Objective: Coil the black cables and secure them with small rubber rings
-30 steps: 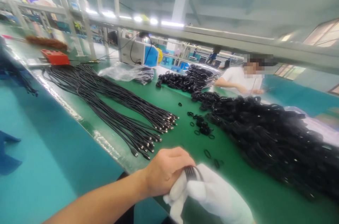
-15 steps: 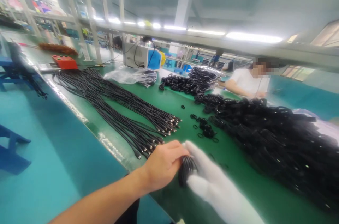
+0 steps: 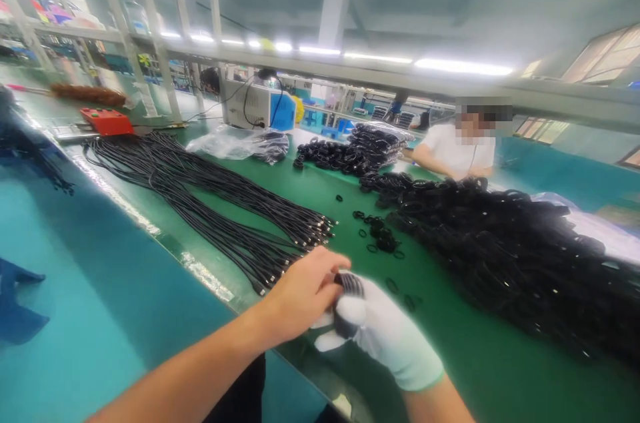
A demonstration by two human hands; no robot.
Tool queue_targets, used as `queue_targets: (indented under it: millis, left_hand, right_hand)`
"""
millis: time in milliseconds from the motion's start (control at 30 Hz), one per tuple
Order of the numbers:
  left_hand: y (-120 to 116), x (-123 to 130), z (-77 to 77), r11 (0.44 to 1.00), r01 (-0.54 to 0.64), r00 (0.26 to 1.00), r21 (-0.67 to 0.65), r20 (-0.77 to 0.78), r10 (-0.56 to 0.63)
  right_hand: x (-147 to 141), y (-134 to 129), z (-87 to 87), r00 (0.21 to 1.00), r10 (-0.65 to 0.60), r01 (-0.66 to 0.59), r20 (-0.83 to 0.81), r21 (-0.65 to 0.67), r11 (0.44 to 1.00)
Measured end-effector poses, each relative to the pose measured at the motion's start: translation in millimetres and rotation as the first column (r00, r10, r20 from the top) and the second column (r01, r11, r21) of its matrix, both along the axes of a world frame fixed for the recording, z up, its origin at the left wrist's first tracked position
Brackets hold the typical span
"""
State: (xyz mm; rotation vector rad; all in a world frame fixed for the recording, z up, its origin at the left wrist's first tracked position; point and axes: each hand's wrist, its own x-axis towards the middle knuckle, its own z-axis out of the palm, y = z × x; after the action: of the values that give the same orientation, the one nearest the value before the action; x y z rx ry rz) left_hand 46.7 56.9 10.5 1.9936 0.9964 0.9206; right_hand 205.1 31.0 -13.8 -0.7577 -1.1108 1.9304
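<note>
A small coil of black cable (image 3: 350,284) is held between both hands over the green table (image 3: 320,193). My left hand (image 3: 305,290), bare, pinches the coil's left side with thumb and fingers. The white-gloved right hand (image 3: 373,323) wraps round the coil from the right, its thumb across the front. Long black cables with metal plugs (image 3: 225,203) lie in two bundles left of and beyond my hands. Small black rings (image 3: 384,236) are scattered beyond the right hand.
A large heap of black coils (image 3: 490,250) covers the right side. Farther back are a plastic bag (image 3: 220,143), a red box (image 3: 107,122), a white and blue machine (image 3: 255,106) and a seated person in a white shirt (image 3: 443,146). The table edge runs along the left.
My right hand has closed round the coil, its fingers now curled about it. The coil has turned and moved up slightly. The camera view has shifted a little.
</note>
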Motion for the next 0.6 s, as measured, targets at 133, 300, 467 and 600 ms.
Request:
queue_targets:
  millis: [133, 300, 467, 600]
  left_hand:
    - [6, 1, -0.6, 0.995, -0.070, 0.995, -0.069, -0.070, 0.065]
    - [8, 4, -9.2, 0.978, -0.075, 0.997, -0.193, -0.037, 0.070]
    - [8, 10, -20.4, 0.940, -0.137, 0.990, -0.314, -0.020, 0.138]
    - [12, 11, -23.3, 0.955, -0.144, 0.987, -0.261, -0.108, 0.119]
  right_hand:
    - [4, 3, -14.7, 0.998, 0.011, -0.015, -0.059, -0.067, 0.998]
    - [2, 5, -19.2, 0.999, -0.012, 0.009, -0.052, -0.065, 0.998]
    - [-6, 1, -14.9, 1.000, -0.011, 0.010, -0.027, -0.053, 0.999]
    - [-8, 1, -17.7, 1.000, -0.011, 0.011, -0.010, -0.046, 0.999]
